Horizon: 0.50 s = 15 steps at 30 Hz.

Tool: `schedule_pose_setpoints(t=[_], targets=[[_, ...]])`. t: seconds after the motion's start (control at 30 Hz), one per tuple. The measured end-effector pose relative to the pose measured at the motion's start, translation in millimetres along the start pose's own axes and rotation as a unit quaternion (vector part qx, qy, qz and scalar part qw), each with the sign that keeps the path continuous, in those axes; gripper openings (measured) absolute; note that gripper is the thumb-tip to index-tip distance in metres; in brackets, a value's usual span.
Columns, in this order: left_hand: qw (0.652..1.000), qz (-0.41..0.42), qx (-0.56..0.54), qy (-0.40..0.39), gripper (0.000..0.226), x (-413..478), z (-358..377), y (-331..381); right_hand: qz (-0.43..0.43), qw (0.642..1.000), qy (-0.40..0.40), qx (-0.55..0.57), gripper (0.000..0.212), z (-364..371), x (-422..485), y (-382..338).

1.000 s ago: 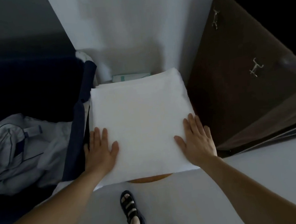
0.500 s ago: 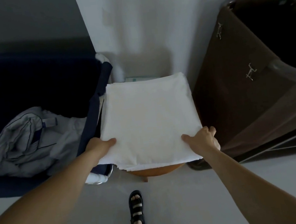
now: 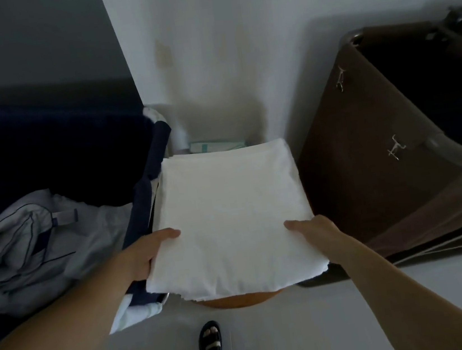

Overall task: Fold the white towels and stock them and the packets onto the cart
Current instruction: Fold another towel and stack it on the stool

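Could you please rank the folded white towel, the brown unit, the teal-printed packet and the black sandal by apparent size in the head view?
1. brown unit, cropped by the frame.
2. folded white towel.
3. black sandal and teal-printed packet: the packet is mostly hidden behind the towel, so I would not rank them.

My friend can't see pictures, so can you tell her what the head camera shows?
A person's left hand and right hand grip the near edge of a folded white towel over a round wooden stool. A packet sits behind it; a blue bag with grey cloth is left, a brown cabinet right.
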State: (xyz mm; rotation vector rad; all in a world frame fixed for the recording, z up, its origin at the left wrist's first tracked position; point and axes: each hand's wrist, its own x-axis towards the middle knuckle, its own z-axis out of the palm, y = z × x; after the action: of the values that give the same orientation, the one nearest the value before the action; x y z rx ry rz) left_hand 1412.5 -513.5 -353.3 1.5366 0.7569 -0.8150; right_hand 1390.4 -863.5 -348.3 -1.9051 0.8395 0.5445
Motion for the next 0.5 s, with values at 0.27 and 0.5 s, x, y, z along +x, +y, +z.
schedule_pose_setpoints(t=[0.27,0.5], targets=[[0.999,0.002,-0.036,0.017,0.028,16,13,23,0.006,0.993,-0.015,0.115,0.072,5,35,-21],[0.996,0.084,0.001,0.027,0.05,11,0,79,-0.095,0.985,-0.019,0.142,0.041,-13,15,-81]])
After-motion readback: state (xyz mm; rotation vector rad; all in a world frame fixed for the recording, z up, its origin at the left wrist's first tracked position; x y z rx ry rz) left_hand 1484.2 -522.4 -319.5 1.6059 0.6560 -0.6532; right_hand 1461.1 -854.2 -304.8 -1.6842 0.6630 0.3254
